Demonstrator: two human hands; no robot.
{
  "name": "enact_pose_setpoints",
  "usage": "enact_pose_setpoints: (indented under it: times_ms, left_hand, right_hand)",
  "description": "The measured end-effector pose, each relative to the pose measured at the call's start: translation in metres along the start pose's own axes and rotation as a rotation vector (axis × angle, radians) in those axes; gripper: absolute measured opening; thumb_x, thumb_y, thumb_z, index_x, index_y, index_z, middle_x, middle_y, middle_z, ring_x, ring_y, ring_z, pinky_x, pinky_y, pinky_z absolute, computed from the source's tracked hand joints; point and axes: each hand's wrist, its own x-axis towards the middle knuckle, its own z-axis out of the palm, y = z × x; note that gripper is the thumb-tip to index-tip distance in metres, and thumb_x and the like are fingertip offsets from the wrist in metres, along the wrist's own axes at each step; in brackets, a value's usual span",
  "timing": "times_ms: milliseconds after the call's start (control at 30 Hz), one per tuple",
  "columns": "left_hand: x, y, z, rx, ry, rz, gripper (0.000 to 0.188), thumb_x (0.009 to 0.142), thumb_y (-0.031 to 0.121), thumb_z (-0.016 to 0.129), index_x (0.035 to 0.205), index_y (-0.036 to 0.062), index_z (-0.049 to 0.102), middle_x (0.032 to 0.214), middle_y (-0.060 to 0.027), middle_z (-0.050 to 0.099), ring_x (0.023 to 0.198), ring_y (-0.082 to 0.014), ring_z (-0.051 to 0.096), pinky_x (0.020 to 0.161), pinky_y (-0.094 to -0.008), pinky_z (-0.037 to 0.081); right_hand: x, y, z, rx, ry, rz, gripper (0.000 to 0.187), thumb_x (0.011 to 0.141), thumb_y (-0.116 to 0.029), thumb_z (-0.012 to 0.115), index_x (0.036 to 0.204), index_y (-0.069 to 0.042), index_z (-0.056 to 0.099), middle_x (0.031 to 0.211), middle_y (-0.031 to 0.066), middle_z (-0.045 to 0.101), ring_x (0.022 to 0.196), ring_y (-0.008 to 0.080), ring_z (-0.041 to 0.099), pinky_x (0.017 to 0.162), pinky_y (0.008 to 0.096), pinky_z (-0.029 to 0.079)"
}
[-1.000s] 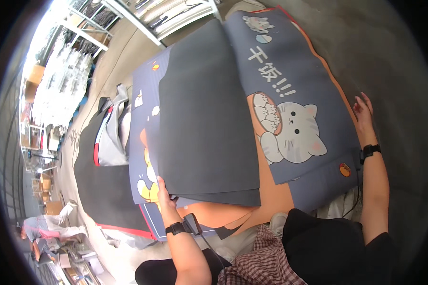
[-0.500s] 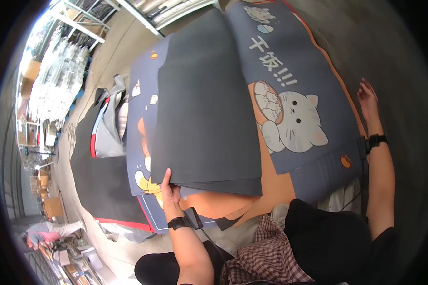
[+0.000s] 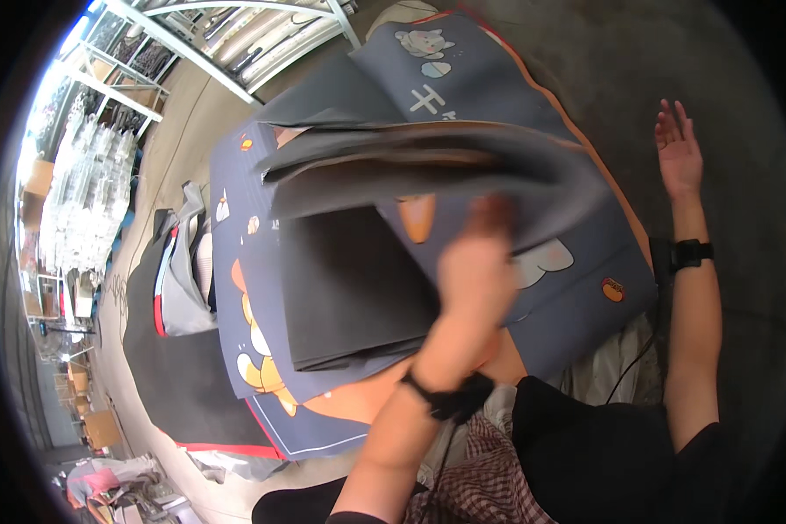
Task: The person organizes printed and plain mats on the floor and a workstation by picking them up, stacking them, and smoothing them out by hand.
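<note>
A blue-grey mat [image 3: 585,210] with a dark grey back is folding over in the middle of the pile, smeared by motion. My left hand [image 3: 476,271] reaches across to the right and grips its edge; the fingertips are blurred. Beneath lies another dark-backed mat [image 3: 354,288], face down. Under that is a printed mat [image 3: 515,74] with cartoon animals and an orange border. My right hand [image 3: 679,162] is held out beyond the pile's right edge, palm showing, fingers stretched and holding nothing.
Left of the pile lies a black mat [image 3: 175,367] with red edging, a crumpled grey sheet [image 3: 183,288] on it. A metal rack [image 3: 183,48] with rolled goods stands at the far left. Clear-wrapped goods [image 3: 87,192] and a person [image 3: 96,480] are further left.
My left hand has moved from the pile's left near corner to the right, carrying the mat's edge over. The mat has folded up from lying flat. My right hand has risen slightly.
</note>
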Motion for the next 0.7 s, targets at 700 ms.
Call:
enact_pose_setpoints:
  times_ms: [700]
  left_hand:
    - [-0.075, -0.087, 0.011, 0.108, -0.219, -0.112, 0.042, 0.067, 0.013, 0.064, 0.108, 0.0068, 0.055, 0.109, -0.0152, 0.051, 0.106, -0.0339, 0.046, 0.085, -0.0469, 0.037]
  right_hand:
    - [-0.019, 0.081, -0.029, -0.173, 0.243, 0.157, 0.053, 0.086, -0.009, 0.050, 0.132, -0.005, 0.023, 0.120, 0.0104, 0.049, 0.097, 0.0162, 0.053, 0.082, 0.0286, 0.044]
